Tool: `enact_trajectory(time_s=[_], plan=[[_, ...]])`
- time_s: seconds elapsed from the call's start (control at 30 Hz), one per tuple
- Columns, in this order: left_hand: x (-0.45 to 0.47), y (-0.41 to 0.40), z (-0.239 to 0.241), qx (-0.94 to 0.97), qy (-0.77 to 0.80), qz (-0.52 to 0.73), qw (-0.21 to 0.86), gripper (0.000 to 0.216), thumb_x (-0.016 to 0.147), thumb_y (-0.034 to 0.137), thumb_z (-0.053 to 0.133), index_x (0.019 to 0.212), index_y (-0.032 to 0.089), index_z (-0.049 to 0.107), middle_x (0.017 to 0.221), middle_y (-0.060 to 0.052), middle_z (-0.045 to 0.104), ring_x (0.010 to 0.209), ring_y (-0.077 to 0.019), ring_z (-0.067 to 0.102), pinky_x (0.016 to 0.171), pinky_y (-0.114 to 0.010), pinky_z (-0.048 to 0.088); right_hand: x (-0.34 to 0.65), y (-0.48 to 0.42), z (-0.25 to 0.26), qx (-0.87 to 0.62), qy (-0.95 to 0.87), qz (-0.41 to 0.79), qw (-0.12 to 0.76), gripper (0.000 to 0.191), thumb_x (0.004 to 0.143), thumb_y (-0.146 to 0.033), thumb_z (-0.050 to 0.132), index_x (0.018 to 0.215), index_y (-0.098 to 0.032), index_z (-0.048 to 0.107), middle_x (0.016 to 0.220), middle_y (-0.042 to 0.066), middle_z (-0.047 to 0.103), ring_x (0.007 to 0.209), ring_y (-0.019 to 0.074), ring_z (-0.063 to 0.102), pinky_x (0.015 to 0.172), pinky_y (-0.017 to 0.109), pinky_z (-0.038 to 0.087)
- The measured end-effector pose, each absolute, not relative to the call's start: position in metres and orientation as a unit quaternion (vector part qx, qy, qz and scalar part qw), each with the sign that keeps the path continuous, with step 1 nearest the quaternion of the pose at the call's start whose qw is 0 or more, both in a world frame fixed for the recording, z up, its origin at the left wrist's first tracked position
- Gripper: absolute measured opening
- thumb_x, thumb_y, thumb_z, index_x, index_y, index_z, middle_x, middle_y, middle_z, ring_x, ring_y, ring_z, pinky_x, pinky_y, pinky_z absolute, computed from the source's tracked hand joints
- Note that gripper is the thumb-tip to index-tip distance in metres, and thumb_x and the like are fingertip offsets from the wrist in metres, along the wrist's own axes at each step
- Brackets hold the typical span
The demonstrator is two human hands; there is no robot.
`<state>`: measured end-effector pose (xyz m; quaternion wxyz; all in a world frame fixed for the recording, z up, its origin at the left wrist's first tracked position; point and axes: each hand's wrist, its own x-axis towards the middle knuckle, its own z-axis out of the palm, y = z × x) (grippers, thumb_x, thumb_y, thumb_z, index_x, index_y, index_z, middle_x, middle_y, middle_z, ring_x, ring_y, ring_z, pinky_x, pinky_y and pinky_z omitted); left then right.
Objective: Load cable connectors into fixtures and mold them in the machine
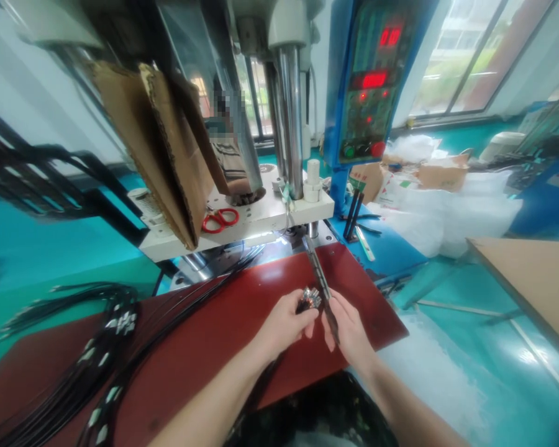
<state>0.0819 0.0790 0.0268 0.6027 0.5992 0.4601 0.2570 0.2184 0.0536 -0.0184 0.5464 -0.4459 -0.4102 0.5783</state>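
My left hand (286,323) is closed round a bunch of black cables whose metal connector ends (311,297) stick out above the fingers. My right hand (349,329) grips a long dark strip-shaped tool (321,282) that runs from the palm up toward the press. Both hands hover over the near right part of a dark red work mat (223,335), close together and almost touching.
A press machine with chrome columns (291,112) and a white plate (261,217) holding red scissors (220,219) stands behind the mat. Its blue control panel (372,81) is at the right. Bundled black cables (107,347) lie left. Cardboard (168,149) hangs on the machine. Plastic bags (447,211) pile up right.
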Motion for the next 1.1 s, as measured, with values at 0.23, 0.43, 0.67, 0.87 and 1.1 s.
enact_trajectory(time_s=[0.23,0.43,0.67,0.87,1.1], plan=[[0.082,0.08,0.006,0.619,0.488,0.272,0.552,0.011,0.065,0.023,0.056,0.071,0.013,0.057,0.058,0.002,0.056,0.048,-0.0076,0.044,0.049,-0.02,0.035,0.219,0.051,-0.016,-0.454,-0.432,0.577,0.524,0.04,0.088,-0.04,0.04,0.117,-0.014,0.046,0.041,-0.008,0.046,0.028,0.0062,0.037,0.029,0.016,0.031],[0.086,0.081,0.007,0.61,0.476,0.299,0.558,0.009,0.061,0.021,0.059,0.065,0.013,0.057,0.06,0.003,0.055,0.057,-0.01,0.047,0.059,-0.022,0.038,0.218,0.052,-0.011,-0.478,-0.45,0.566,0.499,0.047,0.085,-0.044,0.041,0.118,-0.012,0.046,0.039,-0.008,0.045,0.028,0.0073,0.038,0.031,0.018,0.033],[0.087,0.082,0.01,0.582,0.482,0.271,0.596,0.007,0.057,0.019,0.059,0.059,0.012,0.061,0.049,0.004,0.051,0.047,-0.0084,0.041,0.047,-0.021,0.031,0.219,0.051,-0.01,-0.496,-0.467,0.553,0.48,0.046,0.085,-0.044,0.04,0.119,-0.012,0.045,0.041,-0.008,0.044,0.029,0.0084,0.037,0.03,0.019,0.031],[0.088,0.081,0.008,0.573,0.479,0.275,0.606,0.01,0.059,0.021,0.058,0.059,0.012,0.061,0.049,0.003,0.053,0.046,-0.0087,0.041,0.046,-0.021,0.031,0.218,0.053,-0.009,-0.507,-0.517,0.522,0.451,0.042,0.087,-0.04,0.038,0.117,-0.012,0.047,0.044,-0.007,0.044,0.031,0.0071,0.036,0.031,0.019,0.031],[0.082,0.082,0.001,0.613,0.457,0.321,0.559,0.013,0.066,0.024,0.057,0.07,0.012,0.059,0.063,0.002,0.054,0.059,-0.01,0.045,0.059,-0.022,0.036,0.216,0.053,-0.01,-0.497,-0.511,0.531,0.458,0.044,0.087,-0.041,0.038,0.119,-0.011,0.044,0.039,-0.009,0.039,0.029,0.007,0.034,0.03,0.018,0.028]])
